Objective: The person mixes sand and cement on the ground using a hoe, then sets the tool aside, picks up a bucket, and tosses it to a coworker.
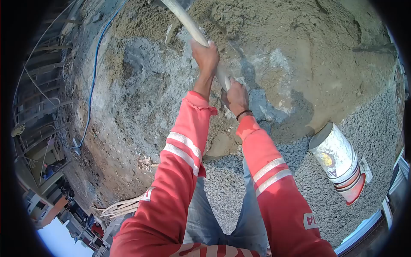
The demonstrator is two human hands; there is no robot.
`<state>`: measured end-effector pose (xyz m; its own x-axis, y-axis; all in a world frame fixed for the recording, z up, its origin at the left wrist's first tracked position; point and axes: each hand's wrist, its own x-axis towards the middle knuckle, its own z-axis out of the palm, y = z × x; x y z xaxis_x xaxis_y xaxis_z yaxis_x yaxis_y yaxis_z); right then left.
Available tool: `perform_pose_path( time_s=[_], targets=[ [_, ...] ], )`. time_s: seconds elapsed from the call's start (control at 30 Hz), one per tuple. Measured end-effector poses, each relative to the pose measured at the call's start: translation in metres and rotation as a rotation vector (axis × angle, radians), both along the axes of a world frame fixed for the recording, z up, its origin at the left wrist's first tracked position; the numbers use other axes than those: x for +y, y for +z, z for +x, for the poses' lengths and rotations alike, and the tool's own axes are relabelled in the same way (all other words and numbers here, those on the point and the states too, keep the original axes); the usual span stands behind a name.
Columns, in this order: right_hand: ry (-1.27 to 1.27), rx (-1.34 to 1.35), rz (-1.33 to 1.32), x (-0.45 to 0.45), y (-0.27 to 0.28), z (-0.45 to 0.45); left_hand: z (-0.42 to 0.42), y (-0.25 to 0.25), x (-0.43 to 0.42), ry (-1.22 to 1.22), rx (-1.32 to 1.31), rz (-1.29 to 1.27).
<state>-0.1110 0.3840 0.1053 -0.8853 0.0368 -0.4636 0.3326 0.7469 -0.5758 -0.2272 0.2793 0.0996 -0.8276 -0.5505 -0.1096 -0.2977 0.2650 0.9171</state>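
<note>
A long, pale wooden tool handle (188, 23) runs from the top of the view down between my arms. My left hand (206, 58) is wrapped round its middle. Lower down, near the handle's end, my right hand (236, 97) grips it too, with a dark band at the wrist. The working end of the tool is cut off at the top edge, so its kind cannot be made out. Beneath the handle spreads a heap of brown sand (265, 17), with grey powder (145, 64) lying over part of the ground.
Stacked buckets (336, 152), white and red, lie on their side at the right on grey gravel (368, 128). A blue hose (95, 64) snakes down the left. Wooden sticks (122, 207) lie at lower left, and planks (43, 68) line the far left.
</note>
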Motion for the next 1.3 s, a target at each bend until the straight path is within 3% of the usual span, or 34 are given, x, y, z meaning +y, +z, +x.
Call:
perform_pose_path(
  time_s=[0.03,0.1,0.2,0.3,0.37,0.5,0.53,0.57,0.63,0.7,0.83,0.93,0.97,1.0,1.03,1.07,1.13,1.17,1.23,1.27,1.3],
  targets=[
    [-0.009,-0.010,0.005,0.017,-0.008,-0.001,-0.012,-0.037,0.012,-0.009,-0.010,0.005],
    [0.057,-0.092,0.020,0.051,-0.011,0.001,-0.014,-0.100,0.031,-0.103,-0.285,0.313],
    [0.031,-0.172,0.106,0.113,0.004,0.009,0.000,-0.141,0.093,-0.077,-0.436,0.529],
    [0.162,-0.137,0.145,0.156,0.015,0.009,0.013,-0.110,0.133,0.010,-0.405,0.567],
    [0.152,-0.099,0.149,0.176,0.024,0.027,0.029,-0.101,0.156,0.143,-0.377,0.458],
    [0.202,0.185,0.109,0.228,0.045,0.097,0.092,-0.003,0.203,0.101,-0.484,0.239],
    [0.133,0.022,0.087,0.231,0.063,0.111,0.108,0.022,0.206,0.045,-0.543,0.395],
    [0.057,-0.140,0.071,0.234,0.082,0.125,0.133,0.017,0.224,0.057,-0.502,0.326],
    [-0.027,-0.129,0.056,0.233,0.107,0.157,0.176,0.007,0.247,0.046,-0.451,0.262],
    [0.017,-0.106,0.123,0.248,0.092,0.201,0.218,0.015,0.249,-0.007,-0.413,0.324],
    [0.059,-0.021,0.271,0.235,0.062,0.238,0.236,0.030,0.218,-0.087,-0.234,0.469],
    [0.121,0.235,0.225,0.171,0.028,0.197,0.189,0.041,0.152,-0.136,-0.067,0.632],
    [0.117,0.295,0.242,0.135,0.022,0.172,0.160,0.048,0.120,-0.178,0.020,0.554],
    [-0.008,0.226,-0.011,0.098,0.021,0.140,0.132,0.052,0.089,-0.194,0.023,0.519],
    [-0.014,0.134,0.016,0.063,0.021,0.115,0.107,0.050,0.057,-0.194,0.023,0.435],
    [-0.068,0.080,0.002,0.024,0.035,0.088,0.081,0.083,0.027,-0.198,-0.062,0.494],
    [-0.071,0.106,-0.152,-0.028,0.015,0.064,0.046,0.039,-0.020,-0.220,-0.032,0.129],
    [-0.069,0.105,-0.157,-0.048,-0.004,0.073,0.045,0.016,-0.034,-0.217,-0.033,0.124],
    [-0.114,0.027,-0.158,-0.080,-0.045,0.096,0.061,-0.032,-0.058,-0.255,-0.345,-0.049],
    [-0.105,0.031,-0.162,-0.092,-0.039,0.107,0.085,-0.079,-0.069,-0.378,-0.439,-0.174],
    [-0.230,-0.229,-0.190,-0.101,-0.026,0.125,0.106,-0.118,-0.079,-0.495,-0.532,-0.297]
  ],
)
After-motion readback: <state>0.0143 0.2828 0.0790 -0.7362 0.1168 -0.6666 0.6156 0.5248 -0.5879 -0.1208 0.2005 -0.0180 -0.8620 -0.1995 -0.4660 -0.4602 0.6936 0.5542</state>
